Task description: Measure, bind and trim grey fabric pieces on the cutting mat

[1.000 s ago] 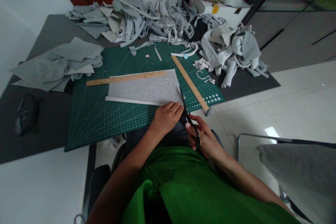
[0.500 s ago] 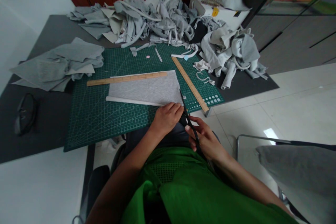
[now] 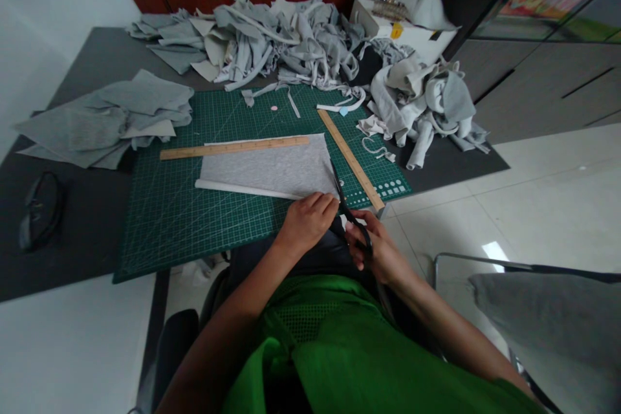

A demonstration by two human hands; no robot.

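A flat grey fabric piece lies on the green cutting mat. My left hand presses down on its near right corner, fingers curled over the edge. My right hand grips the black scissors, whose blades point away from me along the fabric's right edge. A pale strip runs along the fabric's near side. One wooden ruler lies along the fabric's far edge, and a second wooden ruler lies diagonally just right of the scissors.
Heaps of grey fabric scraps cover the back of the dark table, with a folded pile at left and a white box behind. Dark glasses lie at far left. A chair stands at right.
My right hand has slid slightly forward with the scissors along the fabric's right edge. The left hand stays on the corner. The view has shifted slightly.
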